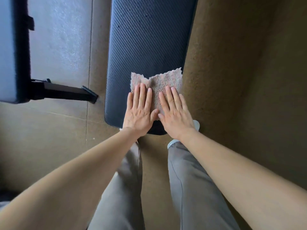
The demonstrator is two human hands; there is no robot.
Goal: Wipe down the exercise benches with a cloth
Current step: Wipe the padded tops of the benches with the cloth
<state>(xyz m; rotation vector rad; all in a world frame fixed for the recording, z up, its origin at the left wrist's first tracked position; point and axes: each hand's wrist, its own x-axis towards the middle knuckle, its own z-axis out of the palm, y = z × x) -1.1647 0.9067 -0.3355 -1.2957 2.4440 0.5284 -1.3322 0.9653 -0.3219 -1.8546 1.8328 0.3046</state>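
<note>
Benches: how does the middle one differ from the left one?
The middle bench carries the cloth, pressed flat by the left hand and right hand; the left bench has nothing on its visible part. The middle bench shows a dark ribbed top; the left bench looks pale with glare. Both have rounded corners.

A single head-worn wide-angle camera looks almost straight down, close over the bench (149,47) at upper centre — the wearer's legs (191,188) below.

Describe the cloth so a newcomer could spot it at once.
A long dark ribbed bench runs up the middle of the view. Near its close end lies the cloth, under the left hand and right hand. It is the only pale, fluffy thing there.
</note>
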